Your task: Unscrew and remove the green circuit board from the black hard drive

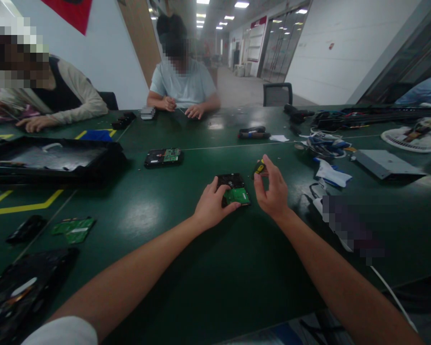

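Note:
A hard drive [238, 195] with a green circuit board lies on the dark green table [201, 287] near the middle. My left hand [213, 203] grips its left side, the thumb along the near edge and the fingers on the far left. Just right of the drive, my right hand [272, 189] pinches a small yellow and black tool [259, 167] between thumb and fingers, raised a little off the table. The tool's lower end is too small to make out. A second hard drive [163, 157] rests farther back on the left.
Black trays [50, 158], a loose green board [75, 230] and a black casing [28, 287] occupy the left. Cables [325, 143], a metal box [388, 164] and a white fan part [409, 140] lie right. Two people sit opposite; a blue sleeve shows far right.

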`<control>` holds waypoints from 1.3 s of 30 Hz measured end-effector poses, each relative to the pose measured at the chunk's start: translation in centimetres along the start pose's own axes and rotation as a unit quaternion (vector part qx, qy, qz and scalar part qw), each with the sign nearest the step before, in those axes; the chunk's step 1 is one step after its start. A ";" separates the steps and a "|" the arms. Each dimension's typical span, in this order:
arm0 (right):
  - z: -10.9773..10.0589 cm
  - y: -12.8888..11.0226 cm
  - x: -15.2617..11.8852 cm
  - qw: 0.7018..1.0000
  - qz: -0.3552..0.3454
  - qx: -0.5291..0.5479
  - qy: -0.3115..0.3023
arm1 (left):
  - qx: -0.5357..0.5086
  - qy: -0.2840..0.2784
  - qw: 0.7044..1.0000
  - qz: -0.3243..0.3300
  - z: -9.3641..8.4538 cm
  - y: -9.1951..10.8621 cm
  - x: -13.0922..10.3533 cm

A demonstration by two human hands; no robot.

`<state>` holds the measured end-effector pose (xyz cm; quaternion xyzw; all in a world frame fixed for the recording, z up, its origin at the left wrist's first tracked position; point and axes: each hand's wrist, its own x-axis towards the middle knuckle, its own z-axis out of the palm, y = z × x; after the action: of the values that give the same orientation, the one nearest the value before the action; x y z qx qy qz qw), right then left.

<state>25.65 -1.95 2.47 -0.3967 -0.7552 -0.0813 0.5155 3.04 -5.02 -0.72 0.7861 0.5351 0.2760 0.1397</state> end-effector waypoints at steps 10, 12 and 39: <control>0.0 -0.1 0.1 0.999 0.001 0.012 0.031 | 0.009 0.001 1.000 0.003 0.0 0.0 0.0; -0.1 -0.2 0.2 0.999 -0.007 0.005 0.038 | 0.010 0.000 1.000 0.001 0.0 0.0 0.0; 0.1 0.1 0.1 0.998 -0.001 0.025 0.054 | 0.011 0.003 1.000 0.005 -0.1 0.0 0.0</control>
<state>25.59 -1.74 2.50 -0.3775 -0.7284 -0.0844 0.5655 3.01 -5.03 -0.61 0.7896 0.5346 0.2727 0.1280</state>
